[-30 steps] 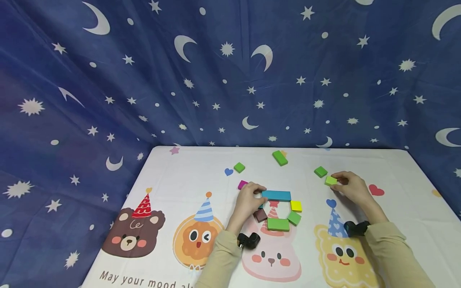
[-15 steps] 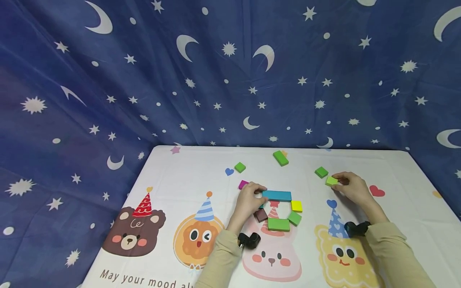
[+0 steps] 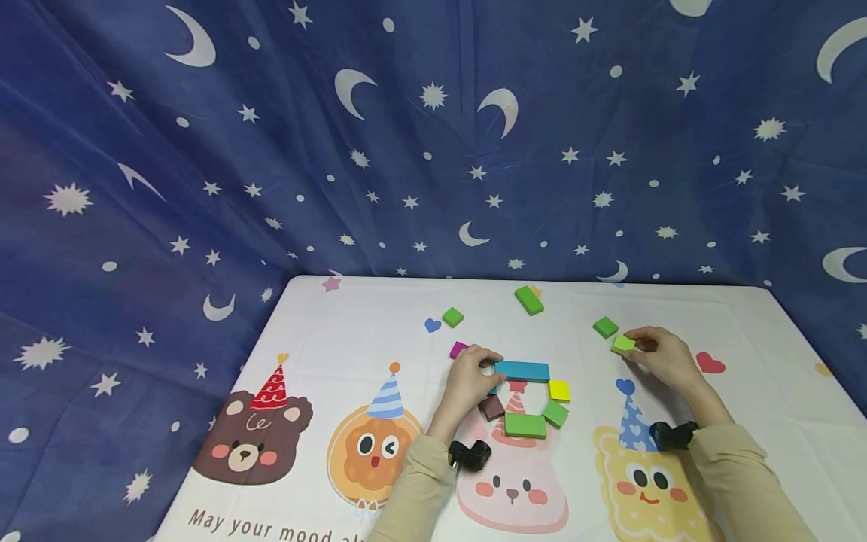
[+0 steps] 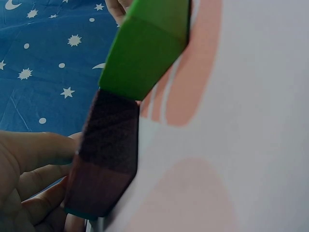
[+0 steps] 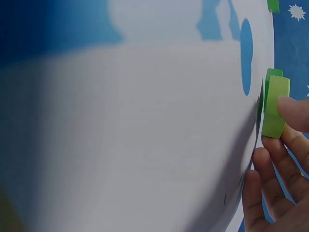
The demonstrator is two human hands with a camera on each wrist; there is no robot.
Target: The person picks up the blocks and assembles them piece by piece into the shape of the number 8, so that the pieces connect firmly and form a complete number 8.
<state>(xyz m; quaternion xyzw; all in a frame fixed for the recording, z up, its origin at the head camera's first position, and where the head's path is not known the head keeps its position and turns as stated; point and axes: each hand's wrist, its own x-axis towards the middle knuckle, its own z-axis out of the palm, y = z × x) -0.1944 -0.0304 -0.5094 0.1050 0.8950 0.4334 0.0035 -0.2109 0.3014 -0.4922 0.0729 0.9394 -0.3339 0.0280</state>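
Observation:
My left hand (image 3: 467, 382) is at the upper left corner of a ring of coloured blocks. Its thumb and index finger are curled about the left end of a long blue block (image 3: 524, 372). A small bit of teal shows below the thumb, mostly hidden. A brown block (image 4: 111, 130) stands close to the left fingers in the left wrist view, touching a green block (image 4: 145, 53). To the right, my right hand (image 3: 667, 363) pinches a light green block (image 5: 277, 104) between thumb and fingers. Beside that block lies a darker green block (image 3: 606, 327).
The ring also has a yellow block (image 3: 559, 391), a green square block (image 3: 556, 413) and a green rectangular block (image 3: 525, 425). Loose pieces are a magenta block (image 3: 458, 349), a green square (image 3: 452, 317) and a green rectangle (image 3: 529, 299). A starry blue curtain (image 3: 406, 135) hangs behind the table.
The view shifts very slightly. Both hands and all the blocks keep their places.

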